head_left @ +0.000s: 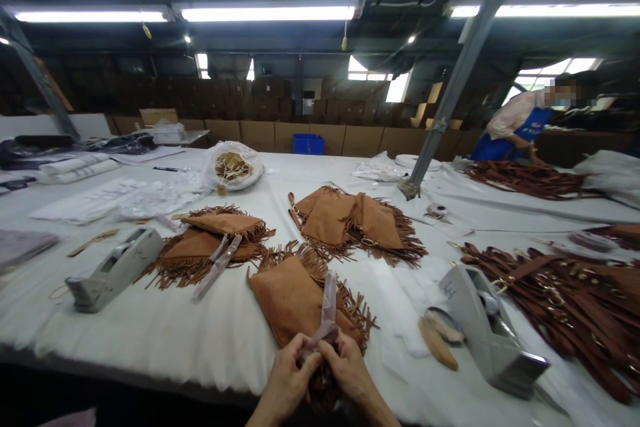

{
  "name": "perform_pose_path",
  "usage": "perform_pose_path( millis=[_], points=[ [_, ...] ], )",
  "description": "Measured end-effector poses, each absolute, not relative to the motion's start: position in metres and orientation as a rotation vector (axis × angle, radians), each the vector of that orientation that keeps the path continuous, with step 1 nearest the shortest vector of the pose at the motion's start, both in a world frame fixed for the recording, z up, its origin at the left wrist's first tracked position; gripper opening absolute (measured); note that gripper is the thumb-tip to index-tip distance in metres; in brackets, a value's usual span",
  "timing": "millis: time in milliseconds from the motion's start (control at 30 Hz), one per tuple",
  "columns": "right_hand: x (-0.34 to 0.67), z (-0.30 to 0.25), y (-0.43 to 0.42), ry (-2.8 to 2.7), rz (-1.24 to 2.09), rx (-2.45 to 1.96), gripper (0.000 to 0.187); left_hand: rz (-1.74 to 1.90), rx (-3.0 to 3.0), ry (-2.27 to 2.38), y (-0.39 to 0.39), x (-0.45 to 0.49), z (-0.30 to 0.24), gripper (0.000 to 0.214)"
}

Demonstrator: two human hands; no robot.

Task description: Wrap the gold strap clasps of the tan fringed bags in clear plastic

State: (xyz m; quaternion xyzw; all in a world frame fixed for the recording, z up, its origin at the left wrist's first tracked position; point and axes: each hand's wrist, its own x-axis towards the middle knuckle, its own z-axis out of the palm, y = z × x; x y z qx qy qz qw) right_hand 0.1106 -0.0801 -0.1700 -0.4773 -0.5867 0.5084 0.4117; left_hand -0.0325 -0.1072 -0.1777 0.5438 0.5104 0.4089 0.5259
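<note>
Near the table's front edge, a brown suede pouch with fringe (287, 290) lies flat. A strip in thin pale wrapping (329, 297) runs across it toward me. My left hand (290, 373) and my right hand (347, 367) come together at the pouch's near side. Both are closed, thumbs and fingers pinching the near end of the wrapped strip between them. Dark brown strands show below my fingers; what they belong to is partly hidden. To the left, another wrapped strip (219, 268) hangs off stacked fringed pouches (225, 221).
Grey tape dispensers stand left (117, 270) and right (490, 327). More fringed pouches (327, 217) lie beyond. Brown leather straps with metal clips (555, 300) pile up at right. A metal post (450, 80) rises from the table. A co-worker in a blue apron (530, 127) stands back right.
</note>
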Motion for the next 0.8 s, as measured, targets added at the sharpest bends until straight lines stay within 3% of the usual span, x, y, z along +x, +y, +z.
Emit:
perform_pose_path(
  millis=[333, 567, 800],
  points=[
    [0.112, -0.166, -0.083, -1.375, 1.387, -1.184, 0.021, 1.123, 1.271, 1.272, -0.113, -0.026, -0.179, 0.037],
    [0.110, -0.175, -0.084, -1.304, 1.359, -1.212, 0.020, 1.006, 1.203, 1.266, -0.111, -0.029, -0.176, 0.051],
    [0.113, -0.174, -0.085, -1.196, 1.432, -1.192, 0.034, 0.974, 1.284, 1.244, -0.108, -0.030, -0.182, 0.051]
  ],
)
